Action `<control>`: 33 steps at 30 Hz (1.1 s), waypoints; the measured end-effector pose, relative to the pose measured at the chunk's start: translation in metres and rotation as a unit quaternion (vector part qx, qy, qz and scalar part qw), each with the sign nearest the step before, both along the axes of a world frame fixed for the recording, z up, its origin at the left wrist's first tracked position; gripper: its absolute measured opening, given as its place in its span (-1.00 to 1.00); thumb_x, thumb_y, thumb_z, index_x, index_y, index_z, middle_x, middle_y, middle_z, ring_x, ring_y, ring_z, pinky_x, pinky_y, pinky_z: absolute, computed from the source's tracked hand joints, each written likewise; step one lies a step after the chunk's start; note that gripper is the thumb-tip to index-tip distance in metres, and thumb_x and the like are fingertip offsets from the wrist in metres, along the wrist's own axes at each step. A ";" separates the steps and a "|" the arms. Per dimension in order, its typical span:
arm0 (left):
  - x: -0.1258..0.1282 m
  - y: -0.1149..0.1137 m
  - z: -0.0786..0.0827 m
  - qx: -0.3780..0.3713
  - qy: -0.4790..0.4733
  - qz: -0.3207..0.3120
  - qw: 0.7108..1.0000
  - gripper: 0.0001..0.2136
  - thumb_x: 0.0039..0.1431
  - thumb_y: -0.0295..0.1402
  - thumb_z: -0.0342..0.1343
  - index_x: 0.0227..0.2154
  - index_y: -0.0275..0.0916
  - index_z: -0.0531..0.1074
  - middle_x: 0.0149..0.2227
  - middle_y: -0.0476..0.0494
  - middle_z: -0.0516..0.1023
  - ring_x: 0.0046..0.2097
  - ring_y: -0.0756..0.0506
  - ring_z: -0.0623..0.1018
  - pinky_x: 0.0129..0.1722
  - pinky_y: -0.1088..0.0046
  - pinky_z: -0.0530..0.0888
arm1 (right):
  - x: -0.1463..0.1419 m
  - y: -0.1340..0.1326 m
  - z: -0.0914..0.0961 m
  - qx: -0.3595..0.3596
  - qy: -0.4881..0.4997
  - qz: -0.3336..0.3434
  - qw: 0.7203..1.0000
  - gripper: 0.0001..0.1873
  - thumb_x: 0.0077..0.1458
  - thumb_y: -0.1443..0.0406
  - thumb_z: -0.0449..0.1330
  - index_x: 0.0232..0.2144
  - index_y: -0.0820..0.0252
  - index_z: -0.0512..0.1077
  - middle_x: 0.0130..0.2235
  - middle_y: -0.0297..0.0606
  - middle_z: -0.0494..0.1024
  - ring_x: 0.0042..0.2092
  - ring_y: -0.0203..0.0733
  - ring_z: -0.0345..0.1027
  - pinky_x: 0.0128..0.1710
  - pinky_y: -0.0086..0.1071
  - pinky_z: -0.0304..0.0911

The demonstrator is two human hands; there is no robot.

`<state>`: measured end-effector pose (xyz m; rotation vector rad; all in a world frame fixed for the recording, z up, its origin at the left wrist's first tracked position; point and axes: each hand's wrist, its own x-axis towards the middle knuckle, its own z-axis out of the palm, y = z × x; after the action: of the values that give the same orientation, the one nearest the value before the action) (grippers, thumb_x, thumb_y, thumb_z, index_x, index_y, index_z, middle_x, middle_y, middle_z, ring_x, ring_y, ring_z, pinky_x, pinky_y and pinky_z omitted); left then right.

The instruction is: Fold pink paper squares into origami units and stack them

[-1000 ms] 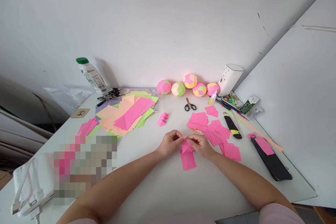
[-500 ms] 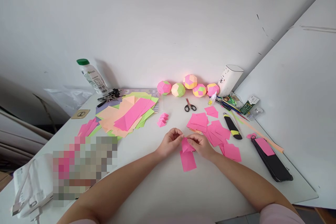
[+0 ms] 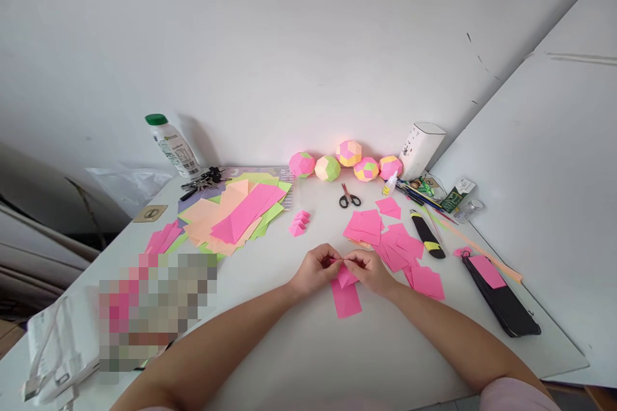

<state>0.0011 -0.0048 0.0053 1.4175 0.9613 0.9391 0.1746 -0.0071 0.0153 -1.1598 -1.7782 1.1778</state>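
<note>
Head view | left grip (image 3: 315,268), right grip (image 3: 370,271): pinching folded pink paper (image 3: 345,278) | far edge held, rest wearer-side

Apparently a room at home, used for paper craft: a white tabletop (image 3: 299,347) stands against a wall (image 3: 308,45). Around folded pink paper (image 3: 342,278) at the clock's centre lie faceted paper balls (image 3: 349,153) toward twelve o'clock, pencils (image 3: 425,200) at two, a black pouch (image 3: 511,309) at three, a corded white device (image 3: 72,350) at eight, coloured sheets (image 3: 245,212) and keys (image 3: 202,180) at ten.
</note>
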 end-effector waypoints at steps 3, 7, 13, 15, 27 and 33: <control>0.001 0.000 -0.002 0.010 0.009 0.006 1.000 -0.89 0.02 -0.34 0.07 -0.48 -0.28 0.34 -0.50 -0.01 0.37 -0.50 0.06 0.31 -0.51 0.54 0.26 | 0.000 0.000 0.000 0.006 -0.001 -0.009 1.000 -0.81 0.05 0.27 0.11 -0.52 0.23 0.42 -0.55 -0.34 0.35 -0.52 -0.33 0.14 -0.56 -0.46 0.06; 0.001 -0.001 -0.002 0.017 0.013 0.013 1.000 -0.91 0.01 -0.37 0.05 -0.51 -0.28 0.32 -0.53 0.00 0.35 -0.50 0.06 0.30 -0.52 0.55 0.24 | 0.000 -0.001 0.001 -0.001 -0.005 -0.011 1.000 -0.82 0.04 0.29 0.10 -0.53 0.23 0.41 -0.55 -0.34 0.35 -0.53 -0.33 0.14 -0.57 -0.47 0.05; 0.001 -0.002 0.001 0.003 -0.001 0.020 1.000 -0.93 0.00 -0.42 0.02 -0.53 -0.28 0.29 -0.57 0.04 0.30 -0.53 0.08 0.24 -0.55 0.57 0.19 | -0.001 -0.002 0.007 -0.007 0.009 -0.034 0.999 -0.82 0.01 0.28 0.10 -0.58 0.23 0.35 -0.54 -0.34 0.32 -0.50 -0.32 0.15 -0.54 -0.46 0.09; 0.001 -0.002 0.001 0.006 -0.005 0.030 1.000 -0.93 -0.01 -0.42 0.03 -0.53 -0.28 0.28 -0.58 0.05 0.28 -0.54 0.09 0.23 -0.55 0.57 0.17 | -0.001 -0.002 0.008 -0.012 0.014 -0.041 0.999 -0.81 0.01 0.28 0.10 -0.58 0.23 0.33 -0.55 -0.36 0.30 -0.51 -0.32 0.13 -0.55 -0.46 0.08; -0.001 0.002 -0.003 0.005 -0.041 0.082 0.996 -0.85 0.05 -0.30 0.05 -0.51 -0.26 0.28 -0.57 0.06 0.25 -0.53 0.08 0.23 -0.53 0.56 0.21 | 0.002 0.000 0.003 -0.032 0.051 -0.058 0.997 -0.79 0.02 0.24 0.10 -0.57 0.22 0.30 -0.54 -0.39 0.22 -0.52 -0.34 0.08 -0.57 -0.48 0.06; -0.003 0.004 -0.003 0.008 -0.050 0.065 0.997 -0.80 0.10 -0.22 0.02 -0.46 -0.26 0.31 -0.51 0.01 0.30 -0.48 0.05 0.29 -0.46 0.53 0.28 | 0.001 -0.001 0.004 -0.053 0.062 -0.053 0.995 -0.81 0.01 0.23 0.11 -0.56 0.22 0.31 -0.56 -0.41 0.23 -0.55 -0.35 0.09 -0.60 -0.48 0.07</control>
<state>-0.0017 -0.0012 0.0024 1.3210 0.9830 1.1062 0.1759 -0.0086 0.0188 -1.1992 -1.5599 1.2651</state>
